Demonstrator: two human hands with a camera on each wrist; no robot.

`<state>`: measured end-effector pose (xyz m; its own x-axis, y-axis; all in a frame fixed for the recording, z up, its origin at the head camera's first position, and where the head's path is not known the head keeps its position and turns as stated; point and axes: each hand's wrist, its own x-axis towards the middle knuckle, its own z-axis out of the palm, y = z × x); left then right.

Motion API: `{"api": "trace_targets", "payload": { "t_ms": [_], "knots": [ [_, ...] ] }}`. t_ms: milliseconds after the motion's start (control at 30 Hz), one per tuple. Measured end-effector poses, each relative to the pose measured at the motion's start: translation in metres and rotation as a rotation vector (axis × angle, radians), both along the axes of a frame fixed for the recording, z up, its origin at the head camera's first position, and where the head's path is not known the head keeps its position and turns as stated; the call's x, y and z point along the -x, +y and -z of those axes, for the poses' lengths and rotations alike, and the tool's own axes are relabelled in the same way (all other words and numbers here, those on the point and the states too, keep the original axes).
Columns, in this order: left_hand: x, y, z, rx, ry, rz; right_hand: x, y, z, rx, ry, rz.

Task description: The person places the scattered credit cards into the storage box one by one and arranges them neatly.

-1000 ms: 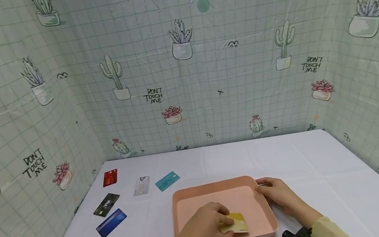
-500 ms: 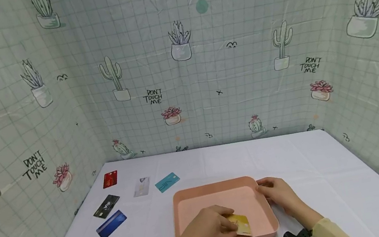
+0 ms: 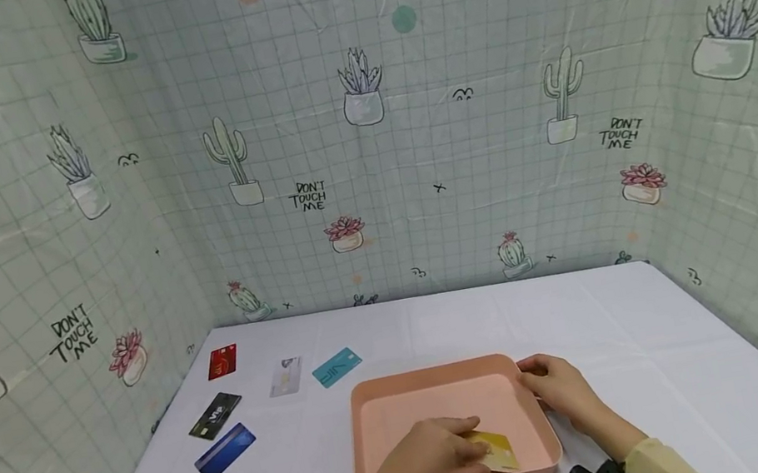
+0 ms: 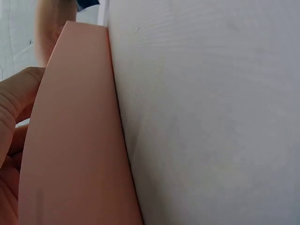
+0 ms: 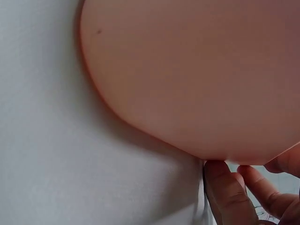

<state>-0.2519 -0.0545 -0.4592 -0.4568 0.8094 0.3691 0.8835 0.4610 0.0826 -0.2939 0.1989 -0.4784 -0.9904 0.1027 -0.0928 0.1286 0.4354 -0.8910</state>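
Observation:
A yellow bank card is pinched in the fingers of my left hand, low over the right front part of the pink tray. The hand hides the card's left part. In the left wrist view, the tray's outer wall stands in front of the left hand and hides the card. My right hand grips the tray's right side near its far corner. In the right wrist view, that hand's fingers sit against the tray's wall.
On the white table, left of the tray, lie a red card, a black card, a blue card, a pale silver card and a teal card. A cactus-print cloth walls the table's back and sides.
My left hand has slid the yellow card to the right and slightly nearer over the tray. The right hand keeps its grip on the tray's side. The other cards lie as before.

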Motion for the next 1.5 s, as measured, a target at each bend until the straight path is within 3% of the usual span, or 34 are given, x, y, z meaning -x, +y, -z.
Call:
{"api": "trace_targets", "payload": {
  "t_ms": [100,267,600,1033,1500],
  "knots": [
    [0.0,0.002,0.0,0.036,-0.047,-0.018,0.001,0.0,0.0,0.001,-0.004,-0.003],
    [-0.001,0.007,-0.001,0.137,-0.201,-0.067,0.001,0.001,0.0,0.018,-0.014,-0.003],
    [0.001,0.016,-0.004,0.249,-0.297,-0.079,0.003,0.001,0.001,0.058,-0.042,0.001],
    [0.008,0.025,0.0,0.232,-0.413,-0.067,0.003,0.0,0.004,0.08,-0.029,0.015],
    [0.012,0.029,0.002,0.245,-0.429,-0.042,0.002,0.001,0.003,0.088,-0.035,0.006]
  ]
}}
